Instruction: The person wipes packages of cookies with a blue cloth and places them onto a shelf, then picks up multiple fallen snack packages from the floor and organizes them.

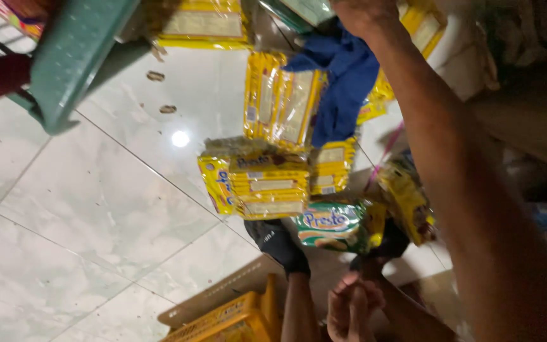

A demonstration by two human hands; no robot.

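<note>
My right arm stretches from the lower right up to the top edge, where my right hand [362, 16] is partly cut off by the frame. It sits just above a blue cloth [343, 82] that hangs over yellow snack packs [280, 101]; whether the fingers grip the cloth is not visible. Below it, a stack of yellow biscuit packs [267, 183] lies on the floor, with a green-and-white pack [330, 225] beside it. More yellow packs [406, 202] lie under my forearm. My left hand is out of view.
A green plastic stool or crate [77, 50] stands at the upper left on the pale tiled floor [83, 209]. A yellow crate [223, 320] and cardboard [223, 288] sit at the bottom. A foot in a black sock [276, 240] and a bare foot [349, 310] rest nearby.
</note>
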